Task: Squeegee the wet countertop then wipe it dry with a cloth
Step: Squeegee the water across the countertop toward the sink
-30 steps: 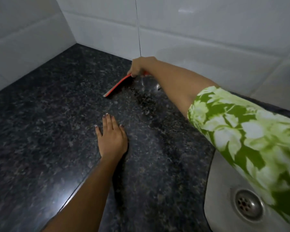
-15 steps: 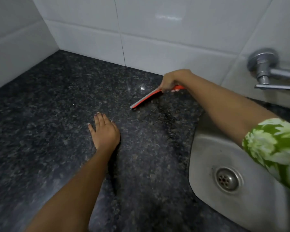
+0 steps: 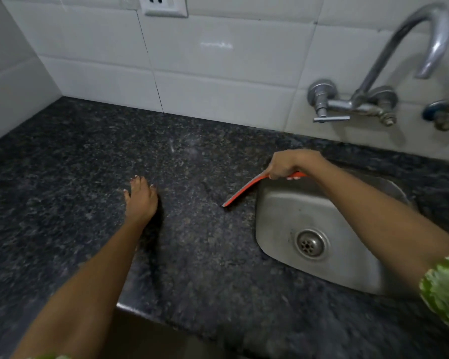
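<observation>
The orange squeegee (image 3: 240,192) is lying with its blade on the dark desk (image 3: 205,255), just left of the sink (image 3: 283,208), slanting toward the sink's near-left rim. The right hand (image 3: 287,164) is gripping its handle at the sink's far-left corner, fingers (image 3: 293,178) curled around it. Well left of the sink, the left hand (image 3: 141,200) is resting flat on the desk, fingers straight. A tap (image 3: 402,55) is jutting from the white tiles (image 3: 218,73) behind the sink, and a socket (image 3: 163,5) is sitting high on them.
</observation>
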